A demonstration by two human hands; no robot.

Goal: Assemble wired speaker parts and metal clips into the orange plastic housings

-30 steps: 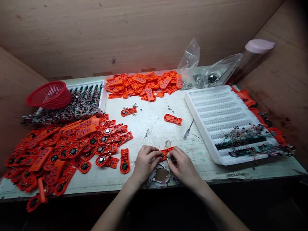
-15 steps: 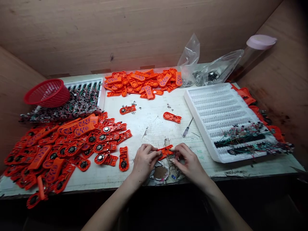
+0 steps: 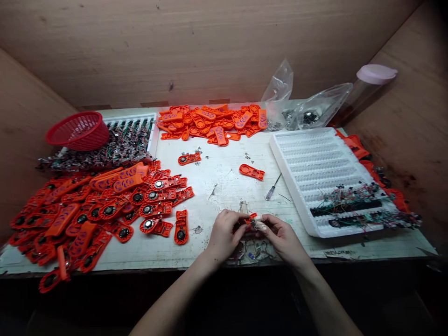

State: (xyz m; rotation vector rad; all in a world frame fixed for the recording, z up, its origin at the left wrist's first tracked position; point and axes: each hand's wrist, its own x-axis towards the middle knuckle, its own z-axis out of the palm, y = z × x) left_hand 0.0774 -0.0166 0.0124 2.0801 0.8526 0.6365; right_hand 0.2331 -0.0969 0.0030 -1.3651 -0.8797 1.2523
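Near the front edge of the table, my left hand [image 3: 227, 234] and my right hand [image 3: 280, 235] are closed around one small orange plastic housing [image 3: 252, 216]. Fingers of both hands hide most of it. The right thumb and fingertips press at its near side, where something dark and metallic shows, too small to name. Beyond the hands lies another orange housing half [image 3: 252, 171], and a screwdriver [image 3: 270, 192] rests to its right. An orange housing with a round speaker-like part [image 3: 181, 227] lies left of my left hand.
Many orange housings [image 3: 108, 211] are heaped at left, more [image 3: 217, 120] at the back. A red basket [image 3: 79, 133] sits on a tray of wired parts [image 3: 133, 133]. At right stand a white foam tray [image 3: 297, 172], plastic bags [image 3: 280, 93] and a lidded container [image 3: 376, 74].
The orange housing has been turned, and much less of it shows between my fingers. My left hand has shifted right, closer to my right hand. The view has also shifted slightly.
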